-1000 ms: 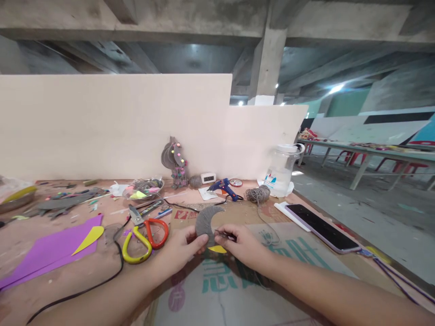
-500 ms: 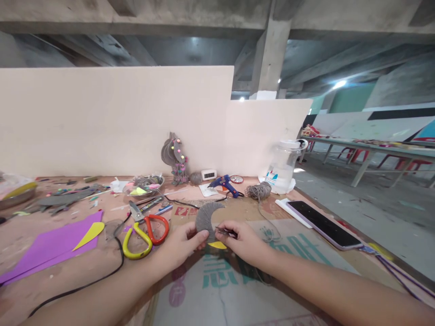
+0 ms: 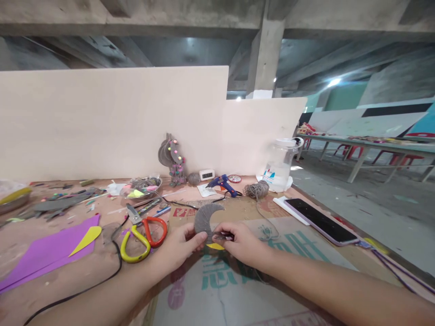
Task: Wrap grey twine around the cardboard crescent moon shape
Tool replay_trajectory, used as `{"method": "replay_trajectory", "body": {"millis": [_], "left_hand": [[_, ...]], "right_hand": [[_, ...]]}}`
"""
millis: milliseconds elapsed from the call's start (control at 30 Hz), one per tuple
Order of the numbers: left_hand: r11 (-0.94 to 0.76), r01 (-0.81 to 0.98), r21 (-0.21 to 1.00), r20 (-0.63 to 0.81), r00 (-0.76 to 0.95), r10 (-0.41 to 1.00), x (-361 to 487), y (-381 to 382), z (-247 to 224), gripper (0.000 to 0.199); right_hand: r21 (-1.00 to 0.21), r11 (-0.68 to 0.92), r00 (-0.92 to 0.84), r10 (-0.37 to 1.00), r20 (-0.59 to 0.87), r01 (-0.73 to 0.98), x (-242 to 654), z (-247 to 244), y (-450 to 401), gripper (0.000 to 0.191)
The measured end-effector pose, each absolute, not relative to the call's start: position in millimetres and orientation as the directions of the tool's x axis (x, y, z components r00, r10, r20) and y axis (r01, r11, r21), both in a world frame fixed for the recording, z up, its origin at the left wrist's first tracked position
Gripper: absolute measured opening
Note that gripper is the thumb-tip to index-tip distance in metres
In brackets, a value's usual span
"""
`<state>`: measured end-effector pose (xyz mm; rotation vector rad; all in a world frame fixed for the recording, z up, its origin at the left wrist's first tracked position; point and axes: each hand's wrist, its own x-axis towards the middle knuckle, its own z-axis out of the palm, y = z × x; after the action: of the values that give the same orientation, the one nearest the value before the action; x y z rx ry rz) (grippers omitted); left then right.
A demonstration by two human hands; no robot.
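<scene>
A grey crescent wrapped in cord (image 3: 205, 218) stands up between my hands, with a bit of yellow (image 3: 215, 246) showing at its lower end. My left hand (image 3: 190, 242) pinches the crescent's lower left side between thumb and fingers. Against its lower right side, my right hand (image 3: 234, 240) is closed on a small dark item whose shape I cannot make out. A ball of grey cord (image 3: 257, 190) lies behind on the right, its loose strand running forward over the cardboard (image 3: 272, 290).
Scissors (image 3: 135, 240) and purple sheets (image 3: 50, 249) lie left of my hands. Behind are a blue glue gun (image 3: 224, 184), a bowl of scraps (image 3: 141, 195) and a decorated grey figure (image 3: 173, 158). A phone (image 3: 321, 221) and a water jug (image 3: 279, 165) are on the right.
My right hand has moved slightly left, closer to the crescent's lower end. The whole view has shifted a little, and my left hand keeps its hold.
</scene>
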<state>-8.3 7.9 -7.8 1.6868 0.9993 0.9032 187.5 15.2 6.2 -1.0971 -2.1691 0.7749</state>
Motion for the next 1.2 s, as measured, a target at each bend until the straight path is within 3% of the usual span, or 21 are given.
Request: {"method": "replay_trajectory", "body": {"millis": [167, 500, 1200], "left_hand": [[-0.224, 0.231, 0.947, 0.118, 0.398, 0.910, -7.6, 6.6, -4.8, 0.027], [-0.190, 0.173, 0.966, 0.116, 0.366, 0.923, -3.9, 6.5, -1.4, 0.030], [-0.221, 0.262, 0.939, 0.104, 0.398, 0.911, -6.2, 3.2, 2.5, 0.029]], "right_hand": [[-0.690, 0.517, -0.505, 0.827, 0.248, 0.508, 189.4, 4.3, 16.3, 0.012], [-0.764, 0.443, -0.477, 0.855, 0.203, 0.469, 186.7, 9.3, 13.8, 0.020], [-0.761, 0.471, -0.530, 0.824, 0.199, 0.446, 185.5, 10.4, 11.1, 0.013]]}}
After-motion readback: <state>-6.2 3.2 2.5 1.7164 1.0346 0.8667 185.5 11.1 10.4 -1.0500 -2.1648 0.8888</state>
